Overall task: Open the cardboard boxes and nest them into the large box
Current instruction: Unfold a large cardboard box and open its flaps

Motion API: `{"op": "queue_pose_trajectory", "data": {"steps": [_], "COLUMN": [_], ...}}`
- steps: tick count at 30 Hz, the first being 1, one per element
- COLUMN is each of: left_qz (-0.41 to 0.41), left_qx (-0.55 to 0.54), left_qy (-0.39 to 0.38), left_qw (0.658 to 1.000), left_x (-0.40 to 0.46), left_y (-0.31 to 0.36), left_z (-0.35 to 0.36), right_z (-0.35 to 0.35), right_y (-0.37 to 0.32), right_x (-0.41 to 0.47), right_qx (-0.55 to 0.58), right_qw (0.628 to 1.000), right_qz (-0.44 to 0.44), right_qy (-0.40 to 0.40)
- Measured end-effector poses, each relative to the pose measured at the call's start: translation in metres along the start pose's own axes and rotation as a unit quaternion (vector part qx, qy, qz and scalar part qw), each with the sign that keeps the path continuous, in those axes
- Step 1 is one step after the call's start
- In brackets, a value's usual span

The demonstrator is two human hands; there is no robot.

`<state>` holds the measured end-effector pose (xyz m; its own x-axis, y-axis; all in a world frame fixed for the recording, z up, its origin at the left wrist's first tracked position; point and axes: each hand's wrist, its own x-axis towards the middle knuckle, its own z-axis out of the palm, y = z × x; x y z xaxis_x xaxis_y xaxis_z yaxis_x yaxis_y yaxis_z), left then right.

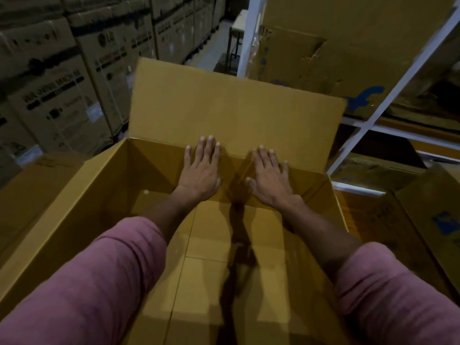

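Observation:
A large open cardboard box (82,207) fills the middle of the view, its inside bare down to the bottom flaps. Its far flap (236,110) stands upright. My left hand (201,170) lies flat with straight fingers against the inside of the far wall, fingertips at the fold of that flap. A little to the right, my right hand (270,178) presses the same wall with fingers spread and straight. Both arms, in pink sleeves, reach in over the near edge. Neither hand holds anything.
Stacked printed appliance cartons (62,83) line the left and back. A white metal rack (373,115) with flattened cardboard (336,41) stands at the right. Another brown box (423,220) sits right of the large box, and a folded one (37,185) lies at its left.

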<state>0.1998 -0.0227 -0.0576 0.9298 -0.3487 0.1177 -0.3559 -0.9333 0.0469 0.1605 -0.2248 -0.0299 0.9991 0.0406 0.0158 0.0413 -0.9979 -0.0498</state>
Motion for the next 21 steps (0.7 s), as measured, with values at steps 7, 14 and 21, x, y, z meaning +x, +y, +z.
{"op": "queue_pose_trajectory", "data": {"steps": [7,14,21], "left_qz": [0.002,0.011,0.022], "left_qx": [-0.019,0.003,0.028], "left_qy": [-0.008,0.002,-0.012], "left_qw": [1.0,1.0,0.999], "left_x": [0.0,-0.006,-0.045], "left_y": [-0.004,-0.001,0.022], "left_z": [0.02,0.016,-0.014], "right_z": [0.015,0.014,0.001], "right_y": [-0.001,0.001,-0.002], "right_x": [0.006,-0.008,-0.062], "right_qx": [-0.001,0.004,0.035], "right_qw": [0.999,1.0,0.999], "right_qz": [0.015,0.006,-0.012], "right_qy": [0.031,0.022,0.018]}}
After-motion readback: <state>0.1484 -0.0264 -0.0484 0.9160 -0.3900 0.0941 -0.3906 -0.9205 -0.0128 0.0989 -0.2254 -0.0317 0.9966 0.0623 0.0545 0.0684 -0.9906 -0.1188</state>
